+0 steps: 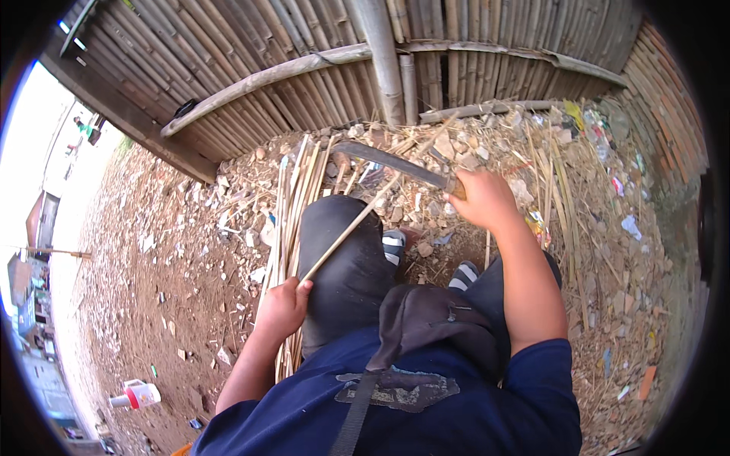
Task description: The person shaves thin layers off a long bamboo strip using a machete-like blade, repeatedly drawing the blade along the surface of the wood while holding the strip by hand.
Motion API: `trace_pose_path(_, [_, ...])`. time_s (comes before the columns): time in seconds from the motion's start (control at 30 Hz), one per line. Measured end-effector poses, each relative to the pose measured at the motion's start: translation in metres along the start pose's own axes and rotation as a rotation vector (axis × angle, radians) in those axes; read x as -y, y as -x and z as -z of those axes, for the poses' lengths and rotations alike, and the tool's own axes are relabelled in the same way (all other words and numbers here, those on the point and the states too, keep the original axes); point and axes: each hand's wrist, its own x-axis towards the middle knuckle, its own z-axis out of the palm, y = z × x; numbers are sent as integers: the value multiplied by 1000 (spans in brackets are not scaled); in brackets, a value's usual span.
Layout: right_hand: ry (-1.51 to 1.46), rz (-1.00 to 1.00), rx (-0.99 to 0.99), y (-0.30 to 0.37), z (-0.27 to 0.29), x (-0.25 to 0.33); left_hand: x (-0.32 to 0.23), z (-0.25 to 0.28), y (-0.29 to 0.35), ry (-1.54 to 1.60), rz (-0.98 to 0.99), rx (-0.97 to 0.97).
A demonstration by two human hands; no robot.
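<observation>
My left hand point(283, 308), beside my left thigh, is closed around the near end of a thin bamboo strip point(346, 234). The strip slants up and away to the right over my knee. In my right hand point(487, 199) I grip the wooden handle of a machete point(395, 162), its dark blade pointing left with a curved tip. The blade crosses the strip near its far part; whether they touch, I cannot tell. A bundle of long bamboo strips point(287, 213) lies along the outside of my left leg, partly behind my left hand and forearm.
A bamboo slat wall point(304, 91) with a horizontal pole point(266, 82) stands ahead. Rubble and litter cover the ground. More bamboo strips point(563, 190) lie to the right, near a brick wall point(661, 99). A white cup with a red band point(141, 395) lies at lower left.
</observation>
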Motion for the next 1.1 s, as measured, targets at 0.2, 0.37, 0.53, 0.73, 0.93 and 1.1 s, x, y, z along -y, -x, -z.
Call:
trace_pose_path(0.2, [-95, 1, 183, 1, -20, 14, -3, 0, -1, -42, -25, -51])
trace_pose_path(0.37, [-261, -238, 67, -25, -35, -14, 2, -3, -3, -29, -26, -61])
trace_pose_path(0.53, [-177, -82, 219, -9, -22, 44, 4, 1, 0, -79, -39, -80])
trace_pose_path(0.73, [-401, -298, 192, -32, -51, -32, -5, 3, 0, -96, -41, -98])
trace_pose_path(0.93, [-325, -182, 395, -12, -26, 36, -1, 2, 1, -117, -32, -76])
trace_pose_path(1.1, [-327, -195, 184, -35, -64, -25, -5, 2, -1, -90, 0, -88])
